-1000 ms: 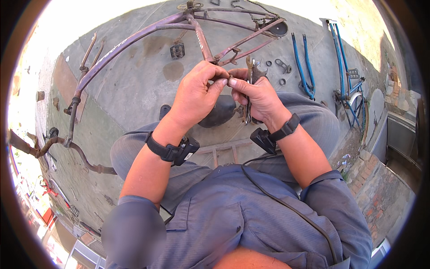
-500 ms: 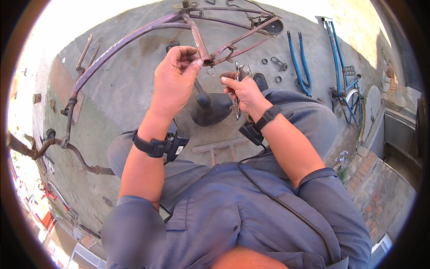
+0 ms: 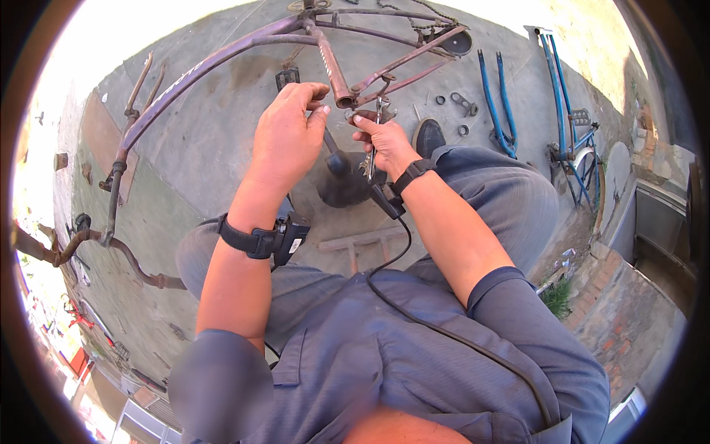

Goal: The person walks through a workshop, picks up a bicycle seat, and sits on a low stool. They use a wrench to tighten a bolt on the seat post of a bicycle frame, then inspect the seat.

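A worn purple bicycle frame (image 3: 222, 65) stretches across the ground ahead of me, with the open end of its seat tube (image 3: 345, 100) pointing toward me. Beside that end is my left hand (image 3: 285, 129), its thumb and curved fingers apart and nothing visible between them. My right hand (image 3: 386, 140) grips metal spanners (image 3: 372, 159), whose jaws stick out above and below the fist. Its thumb and forefinger reach just below the tube end, near a small ring; I cannot tell whether they touch it. A black saddle (image 3: 344, 185) on its post lies below, partly covered by the spanners.
Blue forks (image 3: 504, 111) and a blue frame (image 3: 563, 111) lie to the right. A crank arm (image 3: 464, 103) and small rings lie nearer. Rusty handlebars (image 3: 111, 200) are at left, a chainring (image 3: 455, 43) and chain beyond. My shoe (image 3: 429, 137) is close to the right hand.
My right hand has moved left with the spanners, up to the seat tube's end. The left hand has drawn slightly away from the tube, its pinch loosened.
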Tool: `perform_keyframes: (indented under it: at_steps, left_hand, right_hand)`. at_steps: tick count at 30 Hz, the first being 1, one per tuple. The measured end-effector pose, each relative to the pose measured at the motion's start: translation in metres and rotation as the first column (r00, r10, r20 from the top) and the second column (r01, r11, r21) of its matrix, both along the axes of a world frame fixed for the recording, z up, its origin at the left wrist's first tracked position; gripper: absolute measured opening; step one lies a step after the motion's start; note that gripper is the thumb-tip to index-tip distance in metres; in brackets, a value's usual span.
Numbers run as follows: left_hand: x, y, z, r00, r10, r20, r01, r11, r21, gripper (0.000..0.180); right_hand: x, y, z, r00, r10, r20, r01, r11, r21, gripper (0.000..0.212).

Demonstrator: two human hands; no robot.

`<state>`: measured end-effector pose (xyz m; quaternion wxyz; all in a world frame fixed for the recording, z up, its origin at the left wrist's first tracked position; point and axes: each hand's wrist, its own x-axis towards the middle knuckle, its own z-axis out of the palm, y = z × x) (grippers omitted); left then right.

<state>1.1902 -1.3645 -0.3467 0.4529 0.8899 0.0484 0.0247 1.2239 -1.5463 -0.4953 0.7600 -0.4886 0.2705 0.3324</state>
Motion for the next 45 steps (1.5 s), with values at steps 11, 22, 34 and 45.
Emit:
perform_keyframes:
  at_steps: [11, 22, 34, 45]
  left_hand:
    - [0.018, -0.021, -0.055, 0.974, -0.145, -0.172, 0.204, 0.892, 0.404, 0.051]
    - [0.024, -0.024, -0.061, 0.965, -0.154, -0.212, 0.228, 0.895, 0.384, 0.052]
    - [0.024, -0.025, -0.059, 0.961, -0.148, -0.234, 0.237, 0.878, 0.416, 0.053]
    - [0.024, -0.026, -0.058, 0.962, -0.152, -0.228, 0.237, 0.881, 0.410, 0.052]
  right_hand:
    - [0.002, 0.006, -0.008, 0.999, -0.032, 0.042, 0.029, 0.998, 0.056, 0.018]
    - [0.002, 0.009, -0.006, 0.998, -0.058, 0.015, 0.056, 0.992, 0.117, 0.020]
    - [0.000, 0.010, -0.013, 0.993, -0.111, -0.040, 0.117, 0.968, 0.220, 0.019]
    - [-0.004, 0.009, -0.018, 0.985, -0.118, -0.129, 0.156, 0.927, 0.340, 0.020]
